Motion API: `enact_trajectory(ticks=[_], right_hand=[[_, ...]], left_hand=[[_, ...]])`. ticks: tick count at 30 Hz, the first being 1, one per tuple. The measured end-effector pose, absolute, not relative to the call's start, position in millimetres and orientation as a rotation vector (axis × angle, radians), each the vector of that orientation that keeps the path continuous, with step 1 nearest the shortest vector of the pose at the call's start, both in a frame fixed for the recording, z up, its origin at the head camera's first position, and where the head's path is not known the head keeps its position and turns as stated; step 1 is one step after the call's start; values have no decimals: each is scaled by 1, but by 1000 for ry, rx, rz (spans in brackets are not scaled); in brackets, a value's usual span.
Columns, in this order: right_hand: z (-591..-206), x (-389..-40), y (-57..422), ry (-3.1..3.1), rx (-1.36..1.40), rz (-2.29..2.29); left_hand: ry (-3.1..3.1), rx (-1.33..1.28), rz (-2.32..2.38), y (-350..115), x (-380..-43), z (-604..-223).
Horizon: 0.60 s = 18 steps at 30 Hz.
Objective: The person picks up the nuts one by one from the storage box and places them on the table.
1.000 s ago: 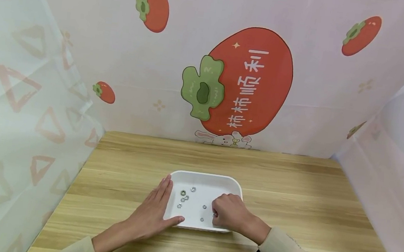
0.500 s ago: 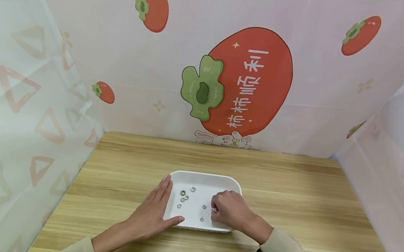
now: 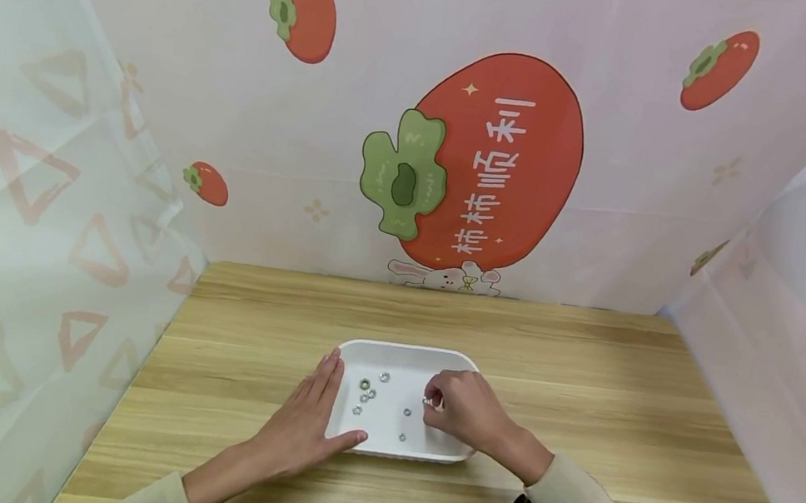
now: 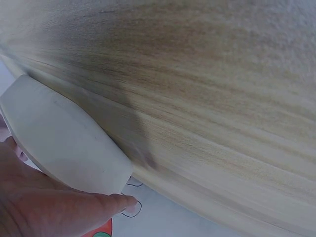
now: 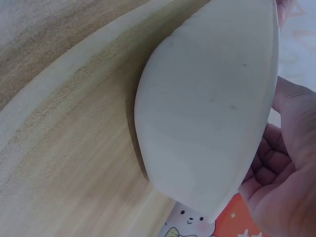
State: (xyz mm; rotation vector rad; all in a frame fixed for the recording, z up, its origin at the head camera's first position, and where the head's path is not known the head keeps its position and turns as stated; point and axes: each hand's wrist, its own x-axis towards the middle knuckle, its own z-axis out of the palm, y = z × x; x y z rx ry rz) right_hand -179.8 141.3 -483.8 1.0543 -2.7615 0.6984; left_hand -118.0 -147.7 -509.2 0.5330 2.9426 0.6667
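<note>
A white tray [image 3: 407, 361] on the wooden table holds several small metal nuts. One larger, greenish nut [image 3: 365, 384] is in a loose cluster at the left, and another nut [image 3: 384, 377] is farther back. Two small nuts [image 3: 407, 412] lie apart near the middle. My left hand [image 3: 298, 432] rests along the tray's left side, fingers straight, thumb at the front rim. Above the right part of the tray, my right hand [image 3: 466, 410] has curled fingers and pinches a small shiny nut [image 3: 427, 401] between thumb and forefinger. Its palm side is partly hidden.
The wooden table [image 3: 584, 374] extends around the tray to both sides. A printed cloth [image 3: 343, 127] hangs behind it, with similar sheets at left and right. In the right wrist view the tray's outer wall [image 5: 202, 108] fills the middle.
My right hand has risen slightly and drawn back to the right, and the pinched nut now shows at its fingertips. The left hand and tray have stayed put.
</note>
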Motion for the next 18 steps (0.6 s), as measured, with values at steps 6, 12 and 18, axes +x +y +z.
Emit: enact_trajectory(ticks=[6, 12, 18], right_hand=[[-482, -181, 145, -2674, 1018, 851], [-481, -183, 151, -2652, 912, 1039], [-482, -185, 158, -2625, 789, 1151]], left_hand=[[2944, 526, 665, -147, -119, -508], [2944, 520, 663, -147, -119, -509], [2943, 533, 669, -147, -119, -509]])
